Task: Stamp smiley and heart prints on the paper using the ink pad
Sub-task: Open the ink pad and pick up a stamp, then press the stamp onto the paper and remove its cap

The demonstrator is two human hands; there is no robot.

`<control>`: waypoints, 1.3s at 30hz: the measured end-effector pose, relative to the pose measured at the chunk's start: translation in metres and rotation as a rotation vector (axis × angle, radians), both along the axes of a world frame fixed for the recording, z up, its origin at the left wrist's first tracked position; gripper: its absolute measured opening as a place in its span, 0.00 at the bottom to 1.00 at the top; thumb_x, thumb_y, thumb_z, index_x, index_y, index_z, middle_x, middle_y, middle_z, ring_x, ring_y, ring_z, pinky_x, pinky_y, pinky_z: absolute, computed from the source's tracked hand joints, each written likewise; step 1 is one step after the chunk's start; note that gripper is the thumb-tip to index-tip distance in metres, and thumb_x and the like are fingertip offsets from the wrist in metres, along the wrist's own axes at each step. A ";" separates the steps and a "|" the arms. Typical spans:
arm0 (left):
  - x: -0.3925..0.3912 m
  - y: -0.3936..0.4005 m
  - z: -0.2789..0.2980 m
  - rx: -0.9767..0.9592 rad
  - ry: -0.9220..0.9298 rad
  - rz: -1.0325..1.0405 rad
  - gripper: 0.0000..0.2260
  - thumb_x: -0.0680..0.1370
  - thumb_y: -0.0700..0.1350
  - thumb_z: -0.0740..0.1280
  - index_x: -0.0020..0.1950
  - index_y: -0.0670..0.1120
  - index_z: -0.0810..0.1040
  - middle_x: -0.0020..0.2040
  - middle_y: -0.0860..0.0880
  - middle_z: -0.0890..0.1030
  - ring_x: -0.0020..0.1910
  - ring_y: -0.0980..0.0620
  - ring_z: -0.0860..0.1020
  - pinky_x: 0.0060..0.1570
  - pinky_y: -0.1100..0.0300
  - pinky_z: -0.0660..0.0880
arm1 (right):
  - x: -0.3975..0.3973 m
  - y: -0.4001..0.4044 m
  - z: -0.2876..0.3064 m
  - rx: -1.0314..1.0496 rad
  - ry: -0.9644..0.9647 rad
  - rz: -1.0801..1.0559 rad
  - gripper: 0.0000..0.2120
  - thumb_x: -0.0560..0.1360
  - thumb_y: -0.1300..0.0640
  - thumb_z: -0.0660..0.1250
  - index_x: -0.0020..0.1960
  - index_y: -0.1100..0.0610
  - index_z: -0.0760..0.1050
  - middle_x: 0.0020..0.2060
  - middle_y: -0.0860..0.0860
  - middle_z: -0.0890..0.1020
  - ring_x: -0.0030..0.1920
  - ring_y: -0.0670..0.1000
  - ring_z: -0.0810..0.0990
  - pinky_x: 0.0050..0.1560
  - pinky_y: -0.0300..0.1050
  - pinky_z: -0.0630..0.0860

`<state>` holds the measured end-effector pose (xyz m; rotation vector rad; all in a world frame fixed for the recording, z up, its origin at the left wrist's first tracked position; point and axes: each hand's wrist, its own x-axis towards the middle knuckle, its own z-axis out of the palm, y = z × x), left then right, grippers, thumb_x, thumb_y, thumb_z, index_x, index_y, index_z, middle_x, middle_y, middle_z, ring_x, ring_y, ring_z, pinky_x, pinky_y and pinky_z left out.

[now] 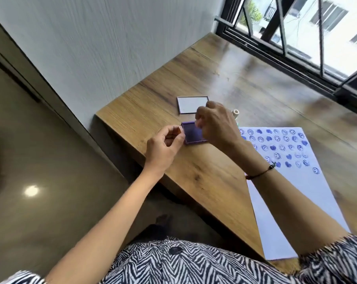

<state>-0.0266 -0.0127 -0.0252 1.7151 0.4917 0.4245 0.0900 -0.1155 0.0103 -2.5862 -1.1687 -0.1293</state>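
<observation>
The open purple ink pad [194,133] lies on the wooden table near its left edge. My left hand [163,147] is curled at the pad's left corner, thumb and fingertips touching its rim. My right hand [216,125] hovers over the pad with the fingers bunched downward. They seem pinched on a small stamp, which is almost wholly hidden. The white paper [296,191] lies to the right, its upper part covered with several blue smiley and heart prints [275,147]. A second, pale stamp [236,113] stands upright behind my right hand.
The ink pad's lid [190,104] lies open-side up just beyond the pad. A grey wall [91,58] runs along the table's left side. The table edge [173,181] drops to the floor near my left arm. A window frame [296,58] borders the far side.
</observation>
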 end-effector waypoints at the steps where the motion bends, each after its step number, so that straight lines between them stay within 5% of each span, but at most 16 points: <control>1: 0.001 0.000 -0.002 0.002 -0.005 0.004 0.08 0.74 0.44 0.67 0.52 0.49 0.77 0.48 0.47 0.81 0.48 0.52 0.80 0.52 0.56 0.78 | -0.002 0.001 -0.002 -0.012 0.009 0.003 0.04 0.68 0.67 0.64 0.41 0.63 0.76 0.40 0.62 0.78 0.40 0.60 0.76 0.34 0.45 0.62; 11: 0.003 0.001 -0.007 0.057 -0.006 0.031 0.09 0.71 0.55 0.66 0.49 0.57 0.77 0.49 0.49 0.82 0.49 0.51 0.80 0.52 0.48 0.78 | 0.000 0.001 0.000 -0.012 0.200 -0.023 0.06 0.69 0.67 0.63 0.43 0.62 0.77 0.44 0.59 0.78 0.42 0.61 0.77 0.37 0.50 0.71; 13: 0.001 -0.003 -0.006 0.091 -0.027 0.020 0.07 0.70 0.55 0.65 0.48 0.61 0.76 0.48 0.49 0.82 0.48 0.50 0.80 0.52 0.46 0.78 | 0.003 -0.006 0.011 0.115 0.292 -0.094 0.06 0.69 0.66 0.63 0.42 0.61 0.79 0.40 0.56 0.81 0.40 0.55 0.78 0.40 0.48 0.73; 16: -0.002 -0.023 -0.004 0.085 -0.015 -0.096 0.07 0.70 0.55 0.64 0.47 0.62 0.75 0.46 0.48 0.83 0.45 0.49 0.81 0.51 0.46 0.78 | 0.006 -0.039 0.034 0.502 0.357 -0.290 0.04 0.68 0.65 0.66 0.39 0.59 0.80 0.22 0.40 0.76 0.24 0.39 0.73 0.31 0.37 0.68; 19: 0.000 -0.059 0.001 0.189 0.017 -0.367 0.16 0.70 0.56 0.61 0.54 0.52 0.75 0.50 0.45 0.83 0.47 0.50 0.81 0.51 0.49 0.78 | -0.011 -0.095 0.040 0.702 0.428 -0.462 0.03 0.69 0.63 0.69 0.42 0.58 0.79 0.25 0.39 0.79 0.28 0.39 0.77 0.36 0.39 0.78; 21: 0.011 -0.080 0.004 0.260 0.017 -0.592 0.23 0.70 0.57 0.59 0.58 0.44 0.73 0.53 0.42 0.82 0.51 0.45 0.80 0.54 0.47 0.76 | -0.028 -0.125 0.028 0.653 0.477 -0.556 0.04 0.70 0.64 0.68 0.44 0.59 0.78 0.32 0.49 0.82 0.35 0.47 0.80 0.45 0.52 0.81; 24: 0.028 -0.097 0.004 0.400 0.050 -0.737 0.22 0.73 0.54 0.58 0.60 0.41 0.72 0.54 0.40 0.81 0.53 0.42 0.79 0.54 0.48 0.74 | -0.055 -0.150 0.005 0.526 0.448 -0.623 0.03 0.70 0.65 0.68 0.43 0.60 0.79 0.38 0.58 0.83 0.38 0.54 0.80 0.46 0.49 0.78; 29: 0.038 -0.100 -0.002 0.375 0.055 -0.761 0.18 0.74 0.52 0.56 0.57 0.40 0.69 0.54 0.40 0.81 0.54 0.43 0.79 0.54 0.47 0.73 | -0.063 -0.156 -0.007 0.315 0.304 -0.584 0.03 0.70 0.64 0.67 0.43 0.61 0.78 0.41 0.59 0.80 0.42 0.58 0.78 0.45 0.53 0.75; 33: 0.039 -0.101 -0.004 0.383 0.022 -0.720 0.15 0.74 0.48 0.56 0.55 0.40 0.70 0.53 0.44 0.81 0.52 0.45 0.79 0.51 0.58 0.70 | -0.064 -0.151 -0.007 0.149 0.230 -0.517 0.05 0.73 0.63 0.64 0.45 0.62 0.77 0.43 0.61 0.78 0.42 0.63 0.77 0.45 0.57 0.75; 39: 0.036 -0.101 -0.003 0.363 0.050 -0.697 0.16 0.75 0.51 0.55 0.57 0.42 0.68 0.53 0.43 0.81 0.52 0.43 0.79 0.51 0.49 0.74 | -0.068 -0.141 -0.010 -0.130 0.060 -0.388 0.05 0.75 0.61 0.60 0.45 0.62 0.72 0.45 0.61 0.76 0.39 0.64 0.76 0.33 0.47 0.65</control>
